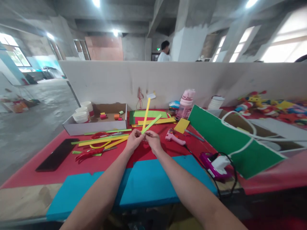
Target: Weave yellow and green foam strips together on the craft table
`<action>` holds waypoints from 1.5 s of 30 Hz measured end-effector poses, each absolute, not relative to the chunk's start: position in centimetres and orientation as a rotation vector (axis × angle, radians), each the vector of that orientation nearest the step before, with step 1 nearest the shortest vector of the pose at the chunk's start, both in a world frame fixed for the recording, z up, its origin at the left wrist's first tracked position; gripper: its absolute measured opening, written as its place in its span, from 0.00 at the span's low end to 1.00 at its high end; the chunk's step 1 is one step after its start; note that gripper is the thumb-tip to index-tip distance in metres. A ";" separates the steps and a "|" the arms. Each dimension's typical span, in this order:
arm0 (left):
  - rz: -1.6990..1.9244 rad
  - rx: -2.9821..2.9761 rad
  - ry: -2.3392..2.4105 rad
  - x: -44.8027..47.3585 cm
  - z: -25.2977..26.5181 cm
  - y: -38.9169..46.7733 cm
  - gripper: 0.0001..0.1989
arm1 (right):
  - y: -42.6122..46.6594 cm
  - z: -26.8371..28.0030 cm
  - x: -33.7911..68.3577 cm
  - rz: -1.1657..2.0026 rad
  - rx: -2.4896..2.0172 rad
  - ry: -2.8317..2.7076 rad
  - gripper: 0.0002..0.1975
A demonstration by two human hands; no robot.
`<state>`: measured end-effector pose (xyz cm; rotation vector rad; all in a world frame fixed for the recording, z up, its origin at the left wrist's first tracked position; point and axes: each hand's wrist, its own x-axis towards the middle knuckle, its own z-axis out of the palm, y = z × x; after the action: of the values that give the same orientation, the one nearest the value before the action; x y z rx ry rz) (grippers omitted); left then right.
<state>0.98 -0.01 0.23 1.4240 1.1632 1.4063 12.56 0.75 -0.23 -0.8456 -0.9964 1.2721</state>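
My left hand (134, 140) and my right hand (153, 140) meet above the red table covering, fingers pinched together. Between the fingertips are the lower ends of a yellow paper strip (146, 112) and a light green paper strip (153, 122). The yellow one points nearly straight up, while the green one slants to the right, so they form a narrow V. Exactly how the ends overlap is hidden by the fingers. Right of my right hand lies a pink glue gun (176, 138). More yellow strips (103, 140) and red-handled scissors (86, 154) lie left of my left hand.
A shallow box (94, 128) with white cups and small paper rolls stands back left. A black phone-like slab (56, 155) lies at left. Blue foam boards (153, 185) line the front edge. Right are a purple power strip (216, 167), cables, a green board (230, 140) and a pink bottle (186, 102).
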 end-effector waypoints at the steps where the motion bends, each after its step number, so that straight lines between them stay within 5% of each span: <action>1: 1.415 1.414 1.168 1.1 0.2 0.0 0.15 | 0.8 -0.3 12.6 1.262 -0.851 -1.002 0.11; 19: 1.411 1.200 1.312 0.4 -0.2 0.7 0.12 | 0.9 -0.7 12.6 1.147 -0.904 -1.166 0.14; 27: 1.441 1.116 1.154 0.2 -0.1 0.8 0.15 | 0.8 -0.4 12.5 1.452 -0.843 -0.968 0.17; 45: 1.425 1.174 1.224 0.1 0.7 -0.7 0.14 | 0.6 -0.4 12.8 1.569 -0.758 -0.890 0.06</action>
<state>0.12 -0.73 0.71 1.1736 1.2239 1.4249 12.78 0.56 -0.40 -0.7583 -0.8902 1.5690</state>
